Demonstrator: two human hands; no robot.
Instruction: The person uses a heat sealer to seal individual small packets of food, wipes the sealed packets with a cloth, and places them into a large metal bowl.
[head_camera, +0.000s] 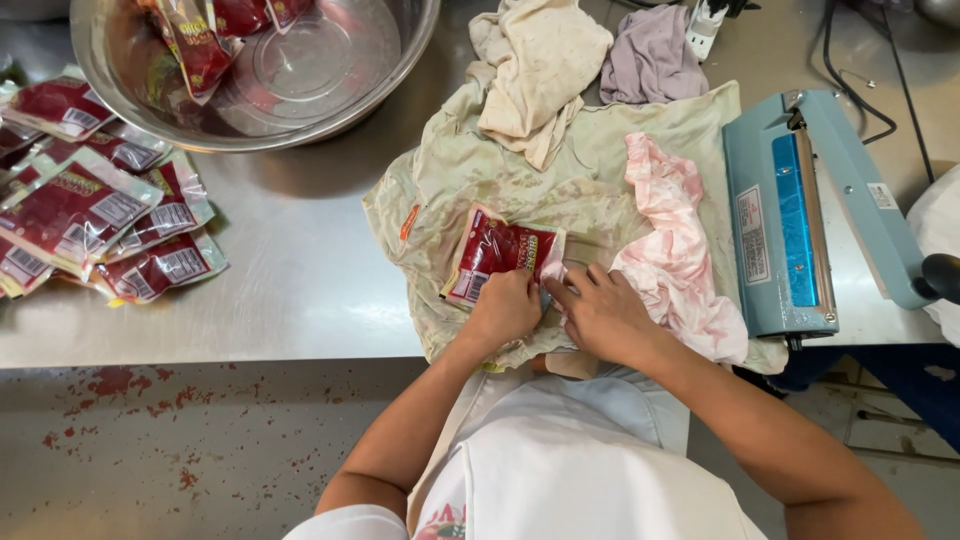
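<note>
Your left hand (503, 308) fingers curled, pinching the red, clear-edged plastic sauce pouch (500, 255), your right hand (603, 312) fingers together on its open end, pouch flat on stained greenish cloth (470, 170) beside blue heat sealer (790, 215)

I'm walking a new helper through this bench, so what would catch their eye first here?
Both hands, the left hand and right hand, press on a red sauce pouch lying on a stained cloth at the middle of the steel table. A heap of filled pouches lies at the far left below a big steel bowl, and a blue heat sealer stands at the right.
</note>
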